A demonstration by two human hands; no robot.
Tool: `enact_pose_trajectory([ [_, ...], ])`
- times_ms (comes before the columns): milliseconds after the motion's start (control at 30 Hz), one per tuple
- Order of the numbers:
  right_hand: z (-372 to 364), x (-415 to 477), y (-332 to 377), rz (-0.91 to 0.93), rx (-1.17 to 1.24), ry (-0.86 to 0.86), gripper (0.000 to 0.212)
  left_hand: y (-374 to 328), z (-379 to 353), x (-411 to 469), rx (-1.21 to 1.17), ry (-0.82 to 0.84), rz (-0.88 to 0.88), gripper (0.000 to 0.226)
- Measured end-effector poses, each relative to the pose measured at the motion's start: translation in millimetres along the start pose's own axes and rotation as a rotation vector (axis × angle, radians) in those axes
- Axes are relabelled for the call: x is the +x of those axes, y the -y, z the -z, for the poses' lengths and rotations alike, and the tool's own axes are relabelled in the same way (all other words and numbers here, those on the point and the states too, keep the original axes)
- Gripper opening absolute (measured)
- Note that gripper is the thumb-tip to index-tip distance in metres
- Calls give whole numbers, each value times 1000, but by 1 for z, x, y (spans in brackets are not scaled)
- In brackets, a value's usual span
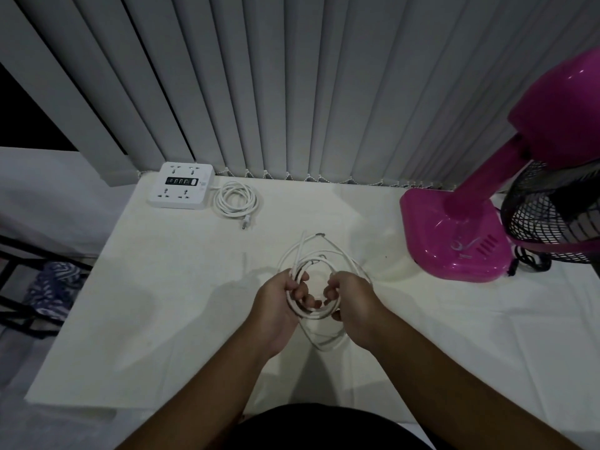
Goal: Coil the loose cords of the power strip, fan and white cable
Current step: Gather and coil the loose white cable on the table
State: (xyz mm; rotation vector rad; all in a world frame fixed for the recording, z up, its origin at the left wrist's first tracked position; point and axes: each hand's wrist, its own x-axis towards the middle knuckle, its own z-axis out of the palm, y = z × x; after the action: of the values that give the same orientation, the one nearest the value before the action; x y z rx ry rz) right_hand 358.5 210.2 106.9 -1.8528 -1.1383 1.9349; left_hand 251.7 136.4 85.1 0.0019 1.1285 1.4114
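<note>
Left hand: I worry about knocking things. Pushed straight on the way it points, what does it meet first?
Probably just the far loops of the white cable the left hand grips, then bare table.

white cable (pixel 319 254) | magenta fan (pixel 454 235), black grille (pixel 545 216) | white power strip (pixel 180 185) | grey blinds (pixel 292 86)

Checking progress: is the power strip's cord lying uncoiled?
No, the cord lies in a round coil beside the power strip, with its plug at the coil's edge.

Fan (pixel 539 125) head runs off the right edge, and its black cord (pixel 532 263) mostly hides behind the cage (pixel 552 206) by the base.
</note>
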Motion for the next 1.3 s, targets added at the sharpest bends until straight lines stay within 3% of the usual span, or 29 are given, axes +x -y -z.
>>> enact_pose_trajectory([
  [133,3,-3,-9,98,-133,65,12,-7,-3,6,148,-148,-18,19],
  [200,6,0,-9,229,-144,59,35,-15,-5,6,303,-188,-19,19],
  [267,11,2,-5,478,-232,3,64,-22,-8,8,448,-207,-4,18],
  [333,18,5,-2,760,-555,-45,79,-26,-10,10,520,-212,69,17],
  [400,22,7,2,901,-842,-52,72,-28,-10,12,566,-186,100,9],
  [433,24,8,4,883,-860,-25,62,-29,-10,12,577,-168,97,4],
  [500,26,9,9,718,-752,72,38,-30,-4,15,602,-142,78,20],
  [567,26,6,10,582,-696,191,22,-32,1,22,641,-143,77,21],
  [633,26,1,6,504,-709,281,33,-36,5,26,699,-160,84,12],
  [700,26,-4,2,398,-649,333,45,-39,9,28,760,-156,46,17],
  [867,25,-6,1,349,-409,442,33,-43,12,15,677,-68,-17,34],
  [1033,21,-1,0,357,-385,364,31,-38,14,6,471,53,-63,30],
  [1133,15,2,-8,328,-114,284,26,-32,22,2,468,88,-4,28],
  [1300,8,6,-19,246,78,237,30,-18,21,-3,144,78,62,20],
])
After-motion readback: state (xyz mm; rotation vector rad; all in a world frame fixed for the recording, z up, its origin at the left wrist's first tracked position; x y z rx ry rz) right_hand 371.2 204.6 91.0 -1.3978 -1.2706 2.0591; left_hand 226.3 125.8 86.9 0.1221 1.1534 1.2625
